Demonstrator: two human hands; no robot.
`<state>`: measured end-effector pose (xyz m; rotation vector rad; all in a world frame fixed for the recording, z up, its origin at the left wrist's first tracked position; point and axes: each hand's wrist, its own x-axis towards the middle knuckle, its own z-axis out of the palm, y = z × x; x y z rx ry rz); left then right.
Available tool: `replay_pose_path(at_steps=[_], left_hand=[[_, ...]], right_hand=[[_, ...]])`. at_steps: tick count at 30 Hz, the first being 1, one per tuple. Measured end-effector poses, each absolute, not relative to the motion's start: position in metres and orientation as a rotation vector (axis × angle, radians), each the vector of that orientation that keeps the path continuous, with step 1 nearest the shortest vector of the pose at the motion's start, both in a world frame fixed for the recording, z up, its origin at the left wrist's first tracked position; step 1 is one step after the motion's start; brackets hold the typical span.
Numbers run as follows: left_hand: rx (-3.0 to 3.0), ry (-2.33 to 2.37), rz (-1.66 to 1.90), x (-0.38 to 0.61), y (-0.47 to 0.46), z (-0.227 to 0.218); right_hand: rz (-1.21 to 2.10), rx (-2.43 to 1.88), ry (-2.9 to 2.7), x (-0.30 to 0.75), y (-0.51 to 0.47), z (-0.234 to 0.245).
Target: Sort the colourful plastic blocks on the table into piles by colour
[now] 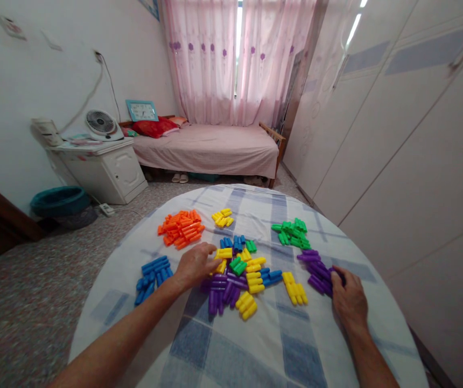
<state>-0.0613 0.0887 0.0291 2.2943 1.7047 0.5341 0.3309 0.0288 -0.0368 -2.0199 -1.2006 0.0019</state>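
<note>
Over the mixed pile at the table's middle, my left hand (197,265) has its thumb and fingers closed at a yellow tube-shaped plastic block (225,253). Around it lie purple blocks (217,300), a green block (238,266), more yellow blocks (254,281) and blue ones (272,276). On the right, my right hand (349,297) pinches a dark purple block at the end of the purple group (318,271); its fingers partly hide that block. A yellow cluster (295,289) and another yellow cluster (246,305) lie between the hands and in front.
Orange blocks (181,228), a small yellow group (222,217), green blocks (292,233) and blue blocks (153,277) ring the pile on the checked tablecloth (231,350). Beyond the round table are a bed (211,145), a cabinet with a fan (101,123), and wardrobes (397,134).
</note>
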Motion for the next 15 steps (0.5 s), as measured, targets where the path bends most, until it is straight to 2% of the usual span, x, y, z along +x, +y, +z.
replay_pose_path(at_steps=[7, 15], left_hand=[[2.108, 1.747, 0.488, -0.052, 0.077, 0.023], [1.844, 1.434, 0.646, -0.070, 0.093, -0.005]], right_hand=[[-0.020, -1.995, -1.222, 0.334, 0.029, -0.040], [-0.002, -2.006, -1.228, 0.335, 0.030, -0.041]])
